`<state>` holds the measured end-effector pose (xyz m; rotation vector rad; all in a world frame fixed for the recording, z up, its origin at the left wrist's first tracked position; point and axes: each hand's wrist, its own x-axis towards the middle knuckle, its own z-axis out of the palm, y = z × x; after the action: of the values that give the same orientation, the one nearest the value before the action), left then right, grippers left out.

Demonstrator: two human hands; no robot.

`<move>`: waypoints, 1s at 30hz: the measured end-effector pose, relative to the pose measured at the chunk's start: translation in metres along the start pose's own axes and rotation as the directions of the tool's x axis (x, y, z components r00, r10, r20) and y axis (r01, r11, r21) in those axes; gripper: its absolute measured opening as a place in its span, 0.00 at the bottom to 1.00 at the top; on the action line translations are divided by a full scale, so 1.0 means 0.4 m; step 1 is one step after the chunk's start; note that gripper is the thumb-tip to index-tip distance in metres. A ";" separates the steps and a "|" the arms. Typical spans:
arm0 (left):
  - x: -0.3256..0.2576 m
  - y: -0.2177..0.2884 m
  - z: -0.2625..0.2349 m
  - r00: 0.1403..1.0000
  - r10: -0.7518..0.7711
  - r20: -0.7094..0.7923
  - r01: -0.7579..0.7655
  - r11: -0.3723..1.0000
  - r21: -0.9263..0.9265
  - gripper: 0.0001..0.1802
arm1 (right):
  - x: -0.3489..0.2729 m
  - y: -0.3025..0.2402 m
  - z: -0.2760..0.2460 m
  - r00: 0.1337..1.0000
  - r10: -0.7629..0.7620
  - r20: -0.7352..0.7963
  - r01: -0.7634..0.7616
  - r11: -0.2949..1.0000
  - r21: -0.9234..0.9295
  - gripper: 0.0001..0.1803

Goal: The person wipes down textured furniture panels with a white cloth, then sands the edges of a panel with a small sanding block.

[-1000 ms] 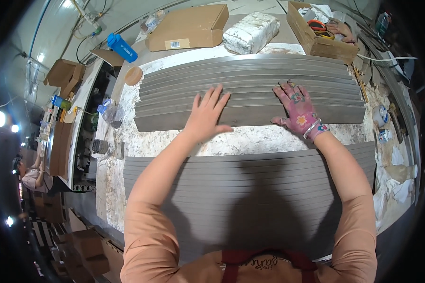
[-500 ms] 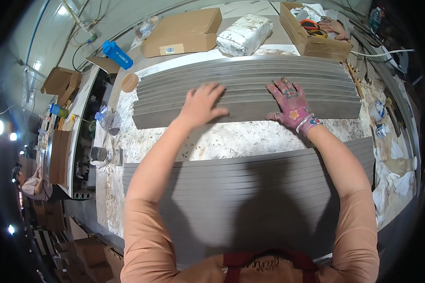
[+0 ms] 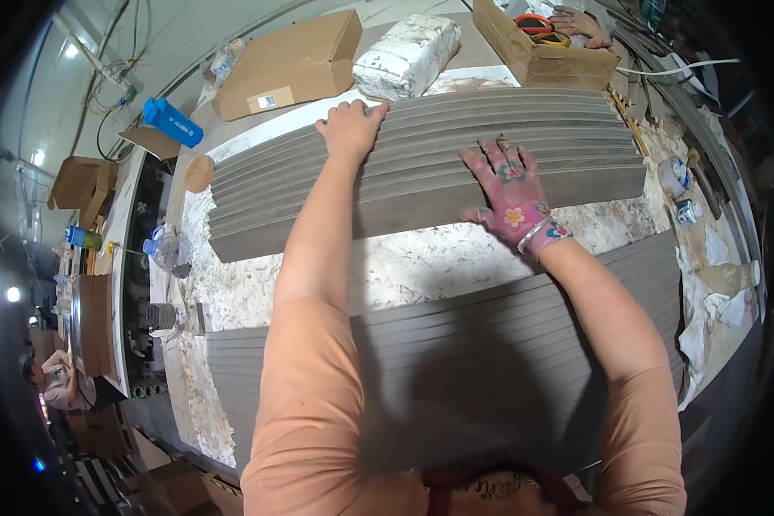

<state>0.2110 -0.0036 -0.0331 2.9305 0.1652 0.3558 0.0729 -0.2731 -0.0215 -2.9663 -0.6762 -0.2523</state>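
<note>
Stained white worktop (image 3: 404,268) bears grey strips (image 3: 417,168) beneath the bare left hand (image 3: 350,131), which bends at their far edge; whether it grasps one cannot be told. The gloved right hand (image 3: 509,185) lies spread upon them, gripping nothing. Just beyond the left hand: a white block (image 3: 408,56).

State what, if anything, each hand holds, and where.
Left hand at far edge of upper grey strips; grip cannot be told. Right hand spread over them, holding nothing.
</note>
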 end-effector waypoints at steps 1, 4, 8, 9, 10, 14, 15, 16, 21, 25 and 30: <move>0.004 0.001 -0.002 1.000 0.007 -0.024 -0.007 1.000 -0.006 0.34 | 0.005 0.007 0.001 1.000 -0.008 -0.002 0.008 1.000 0.002 0.48; 0.007 0.008 -0.008 1.000 -0.026 0.005 0.026 0.999 -0.026 0.33 | 0.020 0.028 0.009 0.998 -0.060 0.006 0.060 0.998 0.015 0.48; 0.020 -0.016 -0.001 0.998 0.036 -0.055 -0.039 0.998 -0.050 0.36 | 0.056 0.038 0.012 0.996 -0.089 -0.025 0.090 0.995 0.041 0.47; 0.018 -0.040 0.004 0.991 0.078 -0.107 -0.084 0.995 -0.052 0.37 | 0.058 0.030 0.013 0.995 -0.088 -0.041 0.090 0.995 0.046 0.47; 0.018 -0.070 0.002 0.992 0.085 -0.098 -0.093 0.992 -0.080 0.38 | 0.059 0.019 0.014 0.994 -0.090 -0.057 0.093 0.994 0.051 0.47; -0.109 -0.099 -0.035 0.966 0.242 -0.094 -0.253 0.959 -0.129 0.40 | 0.052 0.008 -0.009 0.999 -0.020 0.035 0.020 1.000 -0.009 0.48; -0.181 -0.103 -0.047 0.963 0.269 -0.009 -0.270 0.961 -0.057 0.40 | 0.049 0.013 -0.010 0.999 -0.008 0.039 0.008 1.000 -0.010 0.48; -0.225 -0.109 -0.063 0.956 0.283 0.077 -0.285 0.958 0.019 0.40 | 0.046 0.012 -0.007 0.999 -0.002 0.042 0.003 1.000 -0.007 0.48; -0.242 -0.085 -0.101 0.957 0.289 -0.020 -0.288 0.956 0.056 0.36 | 0.062 0.015 -0.033 0.999 -0.005 0.049 0.009 0.996 -0.090 0.47; -0.398 -0.028 -0.240 0.910 0.414 -0.037 -0.399 0.847 -0.352 0.34 | -0.035 0.037 -0.054 1.000 -0.016 -0.019 0.017 0.995 0.097 0.41; -0.729 -0.048 -0.375 0.742 0.486 0.461 -0.402 0.874 -0.273 0.51 | -0.397 -0.013 -0.231 0.979 -0.203 0.004 0.200 0.969 0.146 0.40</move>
<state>-0.1092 0.0020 0.0404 2.7484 -0.6265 -0.3643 -0.0832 -0.3469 0.0410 -2.7668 -0.9569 -0.1804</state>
